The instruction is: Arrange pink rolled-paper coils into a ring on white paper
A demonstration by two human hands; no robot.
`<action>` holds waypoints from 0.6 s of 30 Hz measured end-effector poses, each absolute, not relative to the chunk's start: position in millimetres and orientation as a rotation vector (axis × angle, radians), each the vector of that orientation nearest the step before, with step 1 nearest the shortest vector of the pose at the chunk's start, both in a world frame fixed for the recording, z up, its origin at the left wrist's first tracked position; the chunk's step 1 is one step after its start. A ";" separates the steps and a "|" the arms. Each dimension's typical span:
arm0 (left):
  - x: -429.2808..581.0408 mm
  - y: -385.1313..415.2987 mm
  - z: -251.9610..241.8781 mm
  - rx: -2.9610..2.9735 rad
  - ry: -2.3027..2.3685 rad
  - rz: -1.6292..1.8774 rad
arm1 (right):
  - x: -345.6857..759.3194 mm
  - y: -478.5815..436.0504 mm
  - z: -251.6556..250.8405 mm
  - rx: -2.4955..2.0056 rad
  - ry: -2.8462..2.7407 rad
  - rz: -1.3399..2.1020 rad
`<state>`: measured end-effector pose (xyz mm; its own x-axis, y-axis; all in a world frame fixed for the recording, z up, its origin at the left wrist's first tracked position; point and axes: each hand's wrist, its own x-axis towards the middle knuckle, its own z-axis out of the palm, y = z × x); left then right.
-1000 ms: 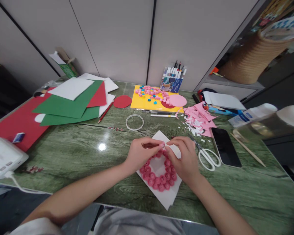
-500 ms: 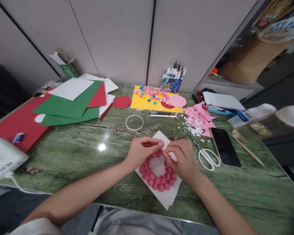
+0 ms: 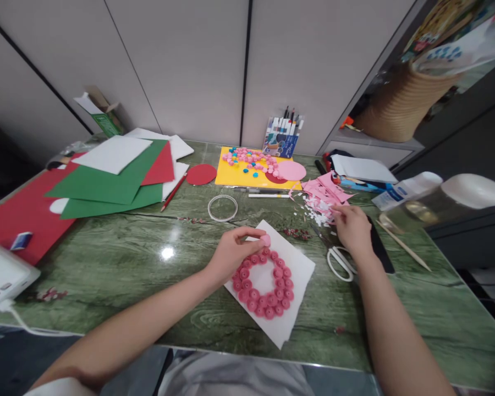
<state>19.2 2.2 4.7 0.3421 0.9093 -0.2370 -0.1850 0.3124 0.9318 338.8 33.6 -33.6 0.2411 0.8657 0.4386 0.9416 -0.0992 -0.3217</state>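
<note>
My left hand [image 3: 233, 250] pinches a small light pink paper roll [image 3: 265, 240] at the top of a ring of darker pink rolled paper flowers [image 3: 269, 301]. The ring lies on a white sheet [image 3: 299, 269], turned cornerwise on the table. Off to the right, my right hand [image 3: 352, 228] is at the edge of the pink paper scraps [image 3: 324, 188] and white paper bits [image 3: 319, 212], with thumb and fingers closed together; what is between them is too small to make out. Under that forearm lie white-handled scissors [image 3: 341, 264], partly covered.
A phone [image 3: 381, 247] is half hidden behind my right arm. Pink and blue rolls lie on yellow paper [image 3: 226, 176] at the back, by a marker pack [image 3: 281, 137]. Tape [image 3: 223, 208] lies mid-table. Green sheets [image 3: 103, 184] and a white charger [image 3: 6, 275] occupy the left.
My right hand has left the flower ring and moved right to the paper scraps. My left hand still holds the light pink roll at the ring's top. The view has shifted slightly.
</note>
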 end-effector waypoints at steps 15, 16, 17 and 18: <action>8.4 2.0 -0.6 2.473 0.737 1.309 | 194.3 -30.6 36.0 -1.421 -1.923 0.361; 7.4 1.8 -2.1 2.551 0.704 1.311 | 191.2 -32.5 35.4 -1.424 -1.933 0.369; 6.5 1.5 -3.1 2.609 0.674 1.303 | 189.5 -33.4 34.5 -1.430 -1.933 0.381; 5.8 1.2 -3.4 2.648 0.650 1.292 | 188.6 -33.7 33.5 -1.434 -1.928 0.394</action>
<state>5.8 1.2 -3.4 0.5425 0.4295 0.7219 0.3235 -0.8999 0.2923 188.6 -33.7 33.5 -0.1496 0.9262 0.3462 0.7161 0.3429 -0.6080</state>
